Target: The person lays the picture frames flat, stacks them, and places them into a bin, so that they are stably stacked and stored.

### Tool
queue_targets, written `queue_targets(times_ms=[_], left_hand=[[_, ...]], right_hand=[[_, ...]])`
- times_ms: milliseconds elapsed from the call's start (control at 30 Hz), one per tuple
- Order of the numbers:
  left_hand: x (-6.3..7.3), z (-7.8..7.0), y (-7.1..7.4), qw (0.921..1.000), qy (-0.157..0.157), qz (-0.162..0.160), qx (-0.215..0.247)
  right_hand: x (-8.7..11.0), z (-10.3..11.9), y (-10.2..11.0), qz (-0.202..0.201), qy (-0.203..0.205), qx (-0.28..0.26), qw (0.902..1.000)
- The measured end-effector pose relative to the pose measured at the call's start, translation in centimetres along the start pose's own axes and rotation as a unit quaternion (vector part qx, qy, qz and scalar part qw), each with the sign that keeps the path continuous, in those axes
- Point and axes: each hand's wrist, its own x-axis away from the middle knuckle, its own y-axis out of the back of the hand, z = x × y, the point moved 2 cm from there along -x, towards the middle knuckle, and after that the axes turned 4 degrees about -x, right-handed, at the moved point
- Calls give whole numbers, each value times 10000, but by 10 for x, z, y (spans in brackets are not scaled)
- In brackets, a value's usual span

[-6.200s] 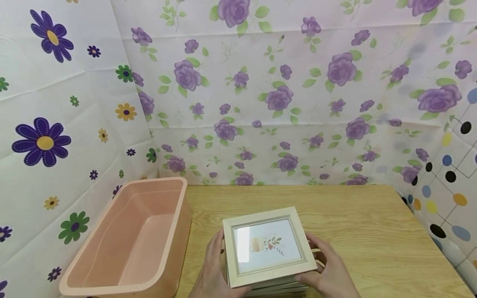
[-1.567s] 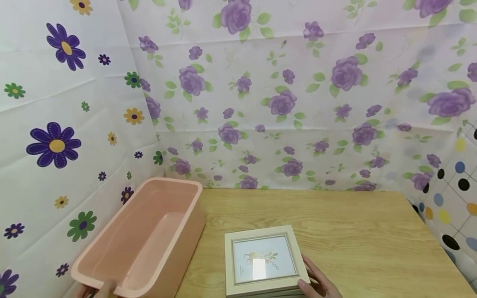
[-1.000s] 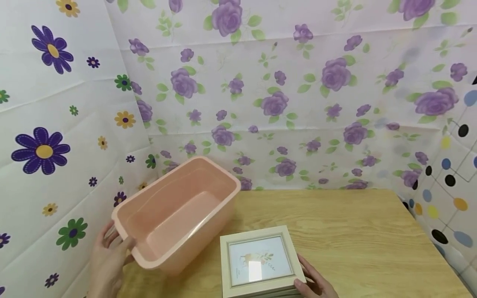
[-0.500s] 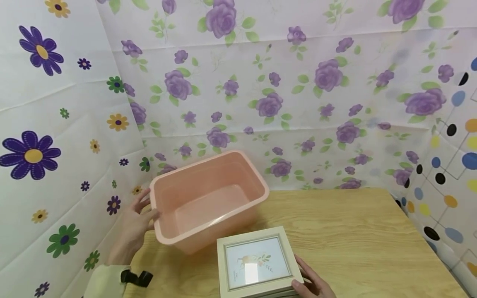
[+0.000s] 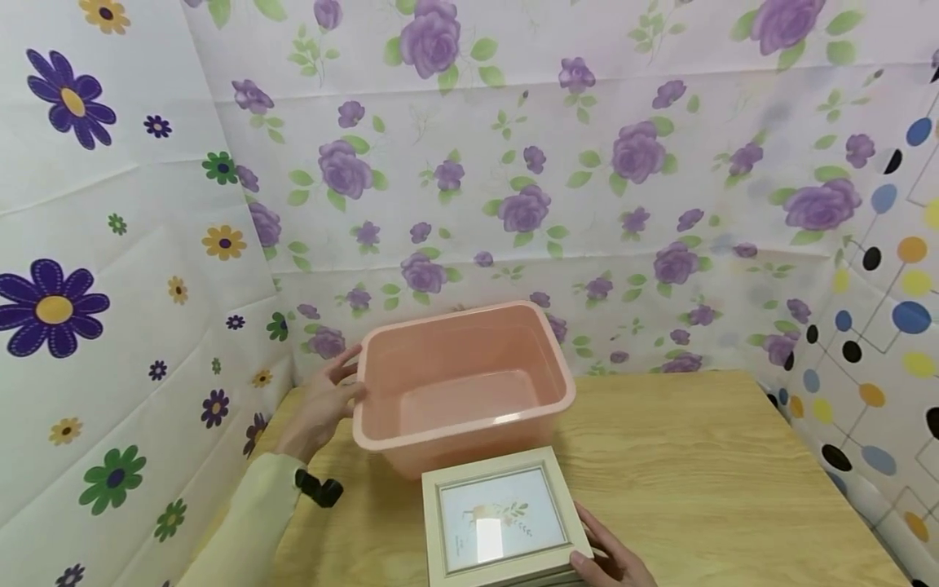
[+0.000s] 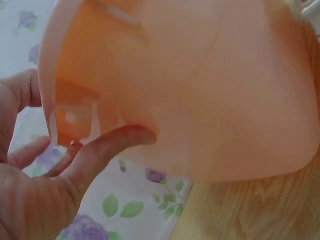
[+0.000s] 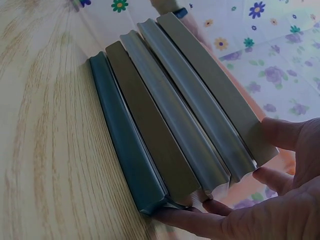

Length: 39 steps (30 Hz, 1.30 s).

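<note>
My left hand (image 5: pixel 323 403) grips the left end of a pink plastic tub (image 5: pixel 469 452), thumb and fingers on either side of the rim. In the left wrist view the thumb lies along the tub's outer wall (image 6: pixel 215 100) and the fingers show beyond the edge. A stack of several picture frames lies in front of the tub, the cream top frame (image 5: pixel 506 505) showing a plant print under glass. My right hand (image 5: pixel 612 554) holds the stack's near right corner, thumb on the top frame. The right wrist view shows grey, brown and dark teal frame edges (image 7: pixel 165 115) with fingers against their ends.
Everything rests on a wood-grain table (image 5: pixel 682 473), whose surface extends to the right of the frames. A purple-rose curtain (image 5: pixel 469 204) hangs right behind the tub. Flower-printed and dotted sheets (image 5: pixel 880 408) close off the sides. A black band (image 5: pixel 319 487) sits on the left wrist.
My left hand has swung the tub from the left side to the right, turning it crosswise behind the frames. Both hands held the frames earlier; the right hand stays at their corner.
</note>
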Motion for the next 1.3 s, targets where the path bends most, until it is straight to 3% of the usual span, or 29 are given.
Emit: queue_targets(times_ms=[133,333,767,1100,1200,1300], left_hand=[[-19,1,-7,9996,-17,281,10],[-41,5,-9,9990,33,447,1],[-58,16,-12,9983,240,522,-131],[-52,19,-13,9985,203,514,-25],[-38,22,-14,9992,233,286,123],[-22,22,-21,9986,298,-162,408]], right_hand=[[-1,-3,-1,91,56,-124,9999],[-3,-9,-4,230,1,-254,9994],[-3,-18,-13,222,-293,-528,9979],[-4,-13,-9,276,-167,-458,9984],[-4,-9,-4,266,-211,-327,9989],[-4,-2,3,294,-265,-126,9991]])
